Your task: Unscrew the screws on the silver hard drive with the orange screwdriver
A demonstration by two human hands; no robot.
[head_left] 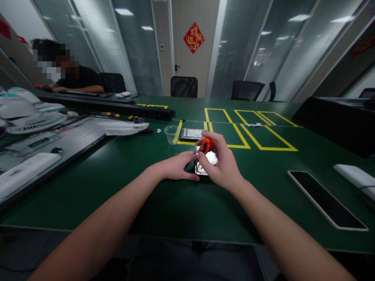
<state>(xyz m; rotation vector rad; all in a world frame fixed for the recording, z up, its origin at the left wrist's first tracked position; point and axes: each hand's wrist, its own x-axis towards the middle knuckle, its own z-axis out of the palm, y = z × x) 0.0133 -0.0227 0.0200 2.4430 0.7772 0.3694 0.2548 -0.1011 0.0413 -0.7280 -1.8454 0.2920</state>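
Observation:
A silver hard drive (212, 157) lies on the green table directly in front of me, its shiny top partly covered by my hands. My left hand (180, 166) grips the drive's left side, fingers at the far end and thumb at the near corner. An orange and black screwdriver (206, 144) is held in my right hand (222, 166) above the drive. Its tip is hidden behind my fingers. Just beyond lies a second hard drive (191, 134) with a white label. To its left stands a clear plastic cup (172, 136).
A phone (326, 199) and a white device (356, 177) lie at right. Yellow tape rectangles (278, 148) mark the table. On the left are a metal panel (79, 136), white fan parts (123, 127) and long black bars (117, 106). Another person (82, 80) sits at far left.

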